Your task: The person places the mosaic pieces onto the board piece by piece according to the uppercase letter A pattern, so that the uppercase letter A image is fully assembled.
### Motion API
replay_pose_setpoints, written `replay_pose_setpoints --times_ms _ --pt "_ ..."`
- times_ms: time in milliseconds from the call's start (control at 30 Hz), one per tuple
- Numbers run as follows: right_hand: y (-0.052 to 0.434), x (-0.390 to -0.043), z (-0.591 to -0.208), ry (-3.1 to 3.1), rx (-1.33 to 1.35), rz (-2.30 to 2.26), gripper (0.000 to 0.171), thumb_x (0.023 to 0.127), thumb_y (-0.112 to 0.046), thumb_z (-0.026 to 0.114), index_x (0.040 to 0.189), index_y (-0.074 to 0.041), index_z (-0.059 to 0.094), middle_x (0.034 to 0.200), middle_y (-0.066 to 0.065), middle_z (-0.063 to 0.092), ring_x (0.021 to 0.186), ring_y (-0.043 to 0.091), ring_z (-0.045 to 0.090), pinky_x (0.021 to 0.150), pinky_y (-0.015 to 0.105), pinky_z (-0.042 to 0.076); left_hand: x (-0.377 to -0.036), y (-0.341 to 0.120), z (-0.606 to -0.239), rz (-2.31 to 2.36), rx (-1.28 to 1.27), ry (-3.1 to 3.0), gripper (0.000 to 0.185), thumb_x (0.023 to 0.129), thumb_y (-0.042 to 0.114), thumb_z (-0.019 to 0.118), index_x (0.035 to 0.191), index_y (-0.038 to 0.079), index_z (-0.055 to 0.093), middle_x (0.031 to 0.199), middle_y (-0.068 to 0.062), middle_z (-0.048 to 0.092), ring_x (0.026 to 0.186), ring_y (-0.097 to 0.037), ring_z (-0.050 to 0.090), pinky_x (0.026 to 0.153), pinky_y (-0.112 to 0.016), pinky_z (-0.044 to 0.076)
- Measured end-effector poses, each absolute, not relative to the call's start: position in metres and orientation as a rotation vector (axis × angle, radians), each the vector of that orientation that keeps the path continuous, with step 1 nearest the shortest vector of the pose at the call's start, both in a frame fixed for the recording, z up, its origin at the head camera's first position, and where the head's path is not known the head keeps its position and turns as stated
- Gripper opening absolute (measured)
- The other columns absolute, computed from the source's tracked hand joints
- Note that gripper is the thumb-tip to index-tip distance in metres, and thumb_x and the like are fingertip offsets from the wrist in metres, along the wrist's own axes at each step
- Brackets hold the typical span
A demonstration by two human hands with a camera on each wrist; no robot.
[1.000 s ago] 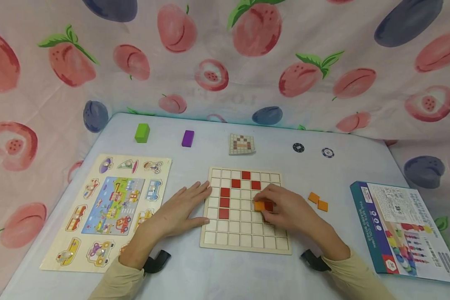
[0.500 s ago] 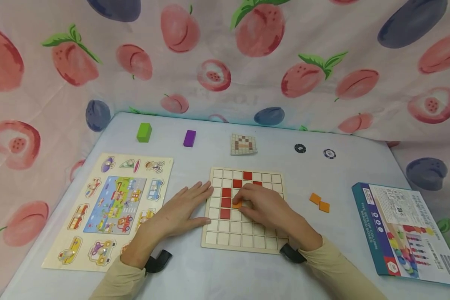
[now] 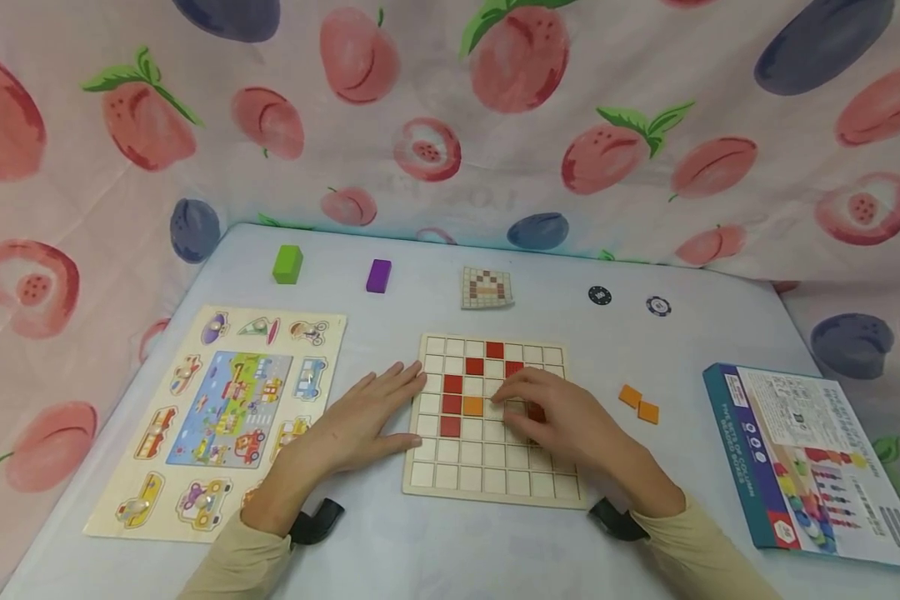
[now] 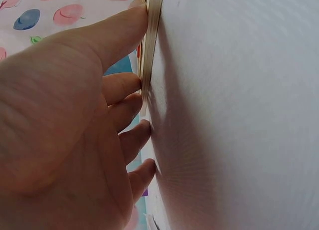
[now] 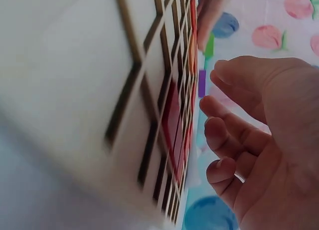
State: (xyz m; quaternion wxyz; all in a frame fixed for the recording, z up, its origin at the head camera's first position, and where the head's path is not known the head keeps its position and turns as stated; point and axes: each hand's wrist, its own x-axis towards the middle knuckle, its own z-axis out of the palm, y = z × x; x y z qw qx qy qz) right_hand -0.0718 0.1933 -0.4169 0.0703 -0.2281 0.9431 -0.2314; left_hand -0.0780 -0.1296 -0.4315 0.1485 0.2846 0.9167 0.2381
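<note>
A wooden grid board (image 3: 487, 479) lies in the middle of the table with several red tiles (image 3: 452, 405) and one orange tile (image 3: 472, 406) set in its cells. My left hand (image 3: 375, 412) lies flat on the table, fingertips against the board's left edge (image 4: 152, 35). My right hand (image 3: 547, 408) hovers over the board's right half, fingers loosely curled and holding nothing, partly covering a red tile (image 3: 537, 412). In the right wrist view the right hand (image 5: 254, 135) stands clear of the board (image 5: 149, 90). Two loose orange tiles (image 3: 638, 403) lie on the table to the right.
A vehicle puzzle board (image 3: 217, 421) lies at the left. A green block (image 3: 287, 263), a purple block (image 3: 378, 275), a pattern card (image 3: 486, 288) and two poker chips (image 3: 599, 295) line the back. A printed box (image 3: 810, 462) sits at the right. Fruit-print cloth hangs behind.
My right hand carried the orange tile left across the board, set it beside the red column, let go and drew back to the right. The left hand stayed put.
</note>
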Motion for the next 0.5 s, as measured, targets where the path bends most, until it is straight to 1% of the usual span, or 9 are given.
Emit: replay_pose_setpoints --times_ms 67,200,300,333,400,500 --pt "0.203 -0.069 -0.416 2.865 -0.625 -0.712 0.022 0.098 -0.029 0.078 0.120 -0.032 0.078 0.127 -0.011 0.070 0.103 0.009 0.062 0.089 0.033 0.059 -0.078 -0.129 -0.432 0.686 0.811 2.633 0.083 0.100 0.043 0.073 0.167 0.011 0.036 0.179 -0.006 0.025 0.168 -0.033 0.021 0.137 -0.060 0.022" --pt "0.229 -0.064 -0.416 2.901 -0.502 -0.763 0.026 0.098 -0.027 0.079 0.123 -0.032 0.077 0.126 -0.010 0.070 0.097 0.010 0.059 0.080 0.027 0.054 -0.078 -0.129 -0.431 0.685 0.812 2.633 0.083 0.100 0.042 0.073 0.167 0.011 0.036 0.179 -0.007 0.025 0.167 -0.034 0.022 0.136 -0.060 0.022" --pt "0.252 -0.061 -0.416 2.937 -0.413 -0.779 0.030 0.098 -0.023 0.079 0.126 -0.030 0.076 0.126 -0.007 0.072 0.094 0.013 0.058 0.076 0.026 0.050 -0.078 -0.129 -0.431 0.684 0.811 2.633 0.083 0.099 0.042 0.074 0.167 0.011 0.036 0.179 -0.007 0.025 0.167 -0.034 0.022 0.136 -0.060 0.022" --pt "0.259 -0.059 -0.415 2.950 -0.377 -0.775 0.031 0.098 -0.023 0.079 0.128 -0.029 0.075 0.125 -0.005 0.072 0.093 0.014 0.058 0.074 0.026 0.049 -0.078 -0.129 -0.430 0.683 0.812 2.634 0.083 0.099 0.042 0.074 0.167 0.010 0.036 0.179 -0.007 0.025 0.167 -0.034 0.022 0.136 -0.060 0.022" --pt "0.274 -0.056 -0.414 2.984 -0.289 -0.731 0.036 0.097 -0.024 0.079 0.132 -0.026 0.073 0.128 0.000 0.072 0.096 0.017 0.060 0.076 0.026 0.051 -0.078 -0.129 -0.430 0.680 0.814 2.636 0.083 0.100 0.042 0.073 0.167 0.010 0.036 0.179 -0.008 0.026 0.167 -0.034 0.022 0.136 -0.061 0.023" --pt "0.292 -0.052 -0.413 3.011 -0.137 -0.667 0.046 0.097 -0.026 0.079 0.141 -0.020 0.067 0.132 0.009 0.071 0.098 0.022 0.061 0.075 0.026 0.052 -0.078 -0.130 -0.430 0.681 0.819 2.634 0.082 0.100 0.041 0.073 0.167 0.010 0.037 0.178 -0.009 0.027 0.167 -0.036 0.023 0.135 -0.062 0.023"
